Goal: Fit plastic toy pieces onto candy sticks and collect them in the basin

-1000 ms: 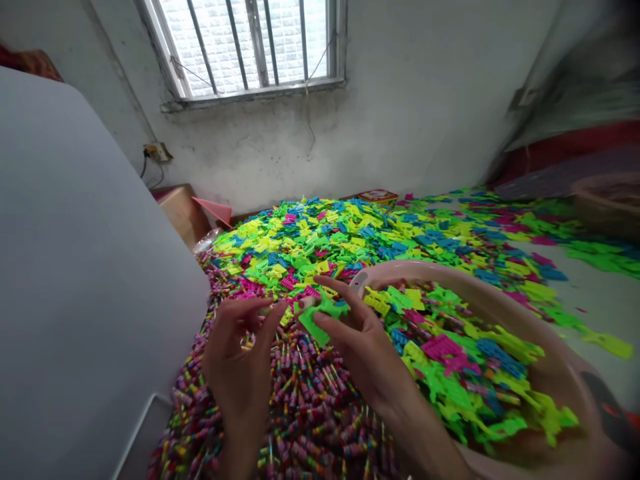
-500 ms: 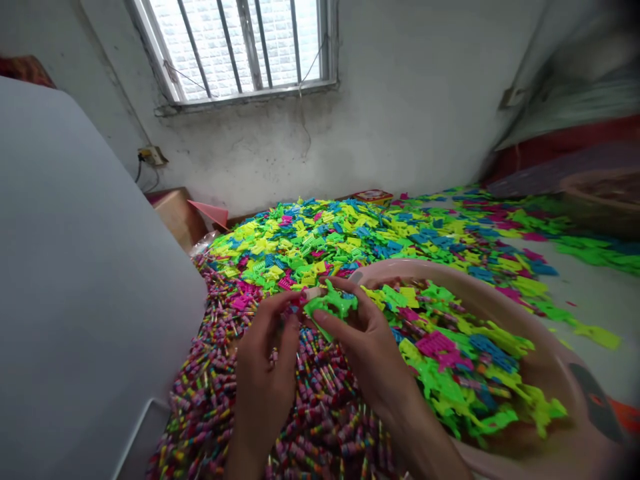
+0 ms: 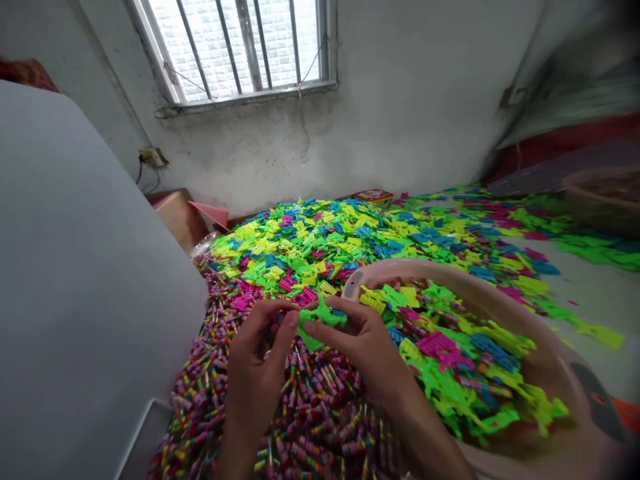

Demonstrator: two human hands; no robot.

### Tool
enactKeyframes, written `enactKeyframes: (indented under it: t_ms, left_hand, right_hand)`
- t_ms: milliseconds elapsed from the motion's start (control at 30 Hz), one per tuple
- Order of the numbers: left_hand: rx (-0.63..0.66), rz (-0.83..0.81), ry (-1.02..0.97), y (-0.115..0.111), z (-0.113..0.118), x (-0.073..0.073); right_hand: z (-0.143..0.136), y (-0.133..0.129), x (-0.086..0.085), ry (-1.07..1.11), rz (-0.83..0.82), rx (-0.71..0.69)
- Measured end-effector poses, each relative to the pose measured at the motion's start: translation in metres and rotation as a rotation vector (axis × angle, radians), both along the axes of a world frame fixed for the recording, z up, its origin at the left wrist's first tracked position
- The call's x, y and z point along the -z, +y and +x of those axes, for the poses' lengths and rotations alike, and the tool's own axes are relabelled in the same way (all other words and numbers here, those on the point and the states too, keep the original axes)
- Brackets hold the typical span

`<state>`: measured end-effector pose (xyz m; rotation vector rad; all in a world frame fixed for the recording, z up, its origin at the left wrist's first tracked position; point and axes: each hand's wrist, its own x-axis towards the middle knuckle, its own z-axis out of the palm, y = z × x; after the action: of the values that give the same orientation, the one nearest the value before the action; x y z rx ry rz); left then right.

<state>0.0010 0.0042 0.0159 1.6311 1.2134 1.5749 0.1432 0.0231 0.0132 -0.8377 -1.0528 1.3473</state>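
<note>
A bright green plastic piece (image 3: pixel 323 315), with a cut-out, figure-like shape and a flat lower part, is pinched in my right hand (image 3: pixel 367 343) between thumb and fingers. My left hand (image 3: pixel 263 350) is closed, its thumb and fingertips meeting at the left edge of that green piece. What sits inside the left fingers is mostly hidden. Both hands are over a heap of small striped crayon-like sticks (image 3: pixel 320 407). To the right of my right hand stands a pink plastic tub (image 3: pixel 543 333) with green, yellow, blue and magenta pieces and some sticks in it.
Behind the hands lies a large pile of neon plastic pieces (image 3: pixel 320 240), spreading right across the floor. A white panel (image 3: pixel 95 267) rises at the left. A barred window (image 3: pixel 240 47) is in the far wall, with a cardboard box (image 3: pixel 177 217) below it.
Both hands have moved slightly down and closer together, the green piece with them. The pale stick end that showed between the hands is now hidden.
</note>
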Motion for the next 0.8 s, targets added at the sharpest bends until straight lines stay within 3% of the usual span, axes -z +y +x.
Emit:
enactKeyframes:
  t_ms: [167, 500, 800]
  left_hand:
    - [0.021, -0.083, -0.123, 0.002, -0.001, 0.002]
    - [-0.024, 0.064, 0.295, 0.004, -0.018, -0.004]
    - [-0.019, 0.132, 0.265, 0.005, -0.016, -0.002]
  right_hand:
    - [0.007, 0.001, -0.003, -0.063, 0.12, -0.098]
    - [0.008, 0.0, -0.003, -0.268, 0.247, -0.019]
    - [0.007, 0.0, 0.0, -0.244, 0.238, -0.009]
